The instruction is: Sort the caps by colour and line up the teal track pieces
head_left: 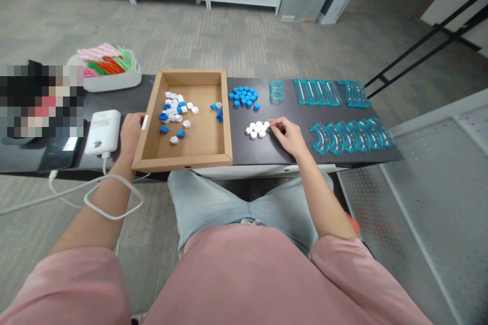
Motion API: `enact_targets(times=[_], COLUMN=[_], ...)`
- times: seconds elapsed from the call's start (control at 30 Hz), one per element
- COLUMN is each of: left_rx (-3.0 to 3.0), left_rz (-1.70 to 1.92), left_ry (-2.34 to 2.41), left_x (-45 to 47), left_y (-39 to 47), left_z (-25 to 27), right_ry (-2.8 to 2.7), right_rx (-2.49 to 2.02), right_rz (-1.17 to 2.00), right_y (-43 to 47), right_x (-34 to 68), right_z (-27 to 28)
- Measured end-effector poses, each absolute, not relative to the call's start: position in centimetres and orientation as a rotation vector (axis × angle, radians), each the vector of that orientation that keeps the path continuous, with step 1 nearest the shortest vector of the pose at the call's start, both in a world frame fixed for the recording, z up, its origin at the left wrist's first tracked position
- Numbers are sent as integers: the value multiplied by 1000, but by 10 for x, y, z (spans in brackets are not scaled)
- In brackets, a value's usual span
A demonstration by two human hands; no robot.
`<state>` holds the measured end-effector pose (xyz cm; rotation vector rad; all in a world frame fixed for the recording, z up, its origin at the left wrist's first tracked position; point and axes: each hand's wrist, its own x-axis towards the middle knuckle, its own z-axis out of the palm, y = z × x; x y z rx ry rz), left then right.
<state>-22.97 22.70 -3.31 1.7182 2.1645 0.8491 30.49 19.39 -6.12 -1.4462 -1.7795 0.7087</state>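
My right hand (286, 135) reaches onto the dark table beside a small cluster of white hexagonal pieces (256, 129). Its thumb and forefinger are pinched together on a white hexagonal piece at the cluster's right edge. On the other side, my left hand (131, 133) has its fingers curled against the left wall of an open cardboard box (227, 137); some fingertips are hidden. Loose white pieces (186, 124) and blue pieces (181, 134) lie scattered in the box. Behind the white cluster sits a group of blue hexagonal pieces (244, 95).
Clear teal-edged plastic parts, curved (351, 136) and straight (318, 92), lie in rows at the right, with small ring-like ones (276, 91) nearer. At the left are a white power bank (102, 132) with a cable (114, 177), and a white basket (114, 81) of colourful strips.
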Motion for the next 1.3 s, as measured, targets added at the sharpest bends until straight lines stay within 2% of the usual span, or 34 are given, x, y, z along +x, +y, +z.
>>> enact_targets(times=[0.3, 0.53, 0.77, 0.93, 1.1, 1.3], left_rx=[1707, 1713, 1713, 1744, 1806, 1820], left_rz=[879, 882, 904, 872, 732, 713], left_ry=[2125, 2106, 2085, 2070, 2098, 2161], left_x=[-222, -223, -228, -233, -235, -236], left_y=[224, 224, 226, 228, 230, 233], left_z=[-24, -28, -37, -43, -44, -49], right_ry=[-2177, -2386, -2398, -2346, -2712, -3156], right_rx=[-1450, -1419, -1426, -1304, -1100, -1396], right_rz=[495, 527, 522, 388, 135, -179], right_y=[193, 199, 176, 193, 254, 291], right_x=[283, 242, 244, 219, 146, 79], right_z=[-45, -38, -35, -1, 35, 41])
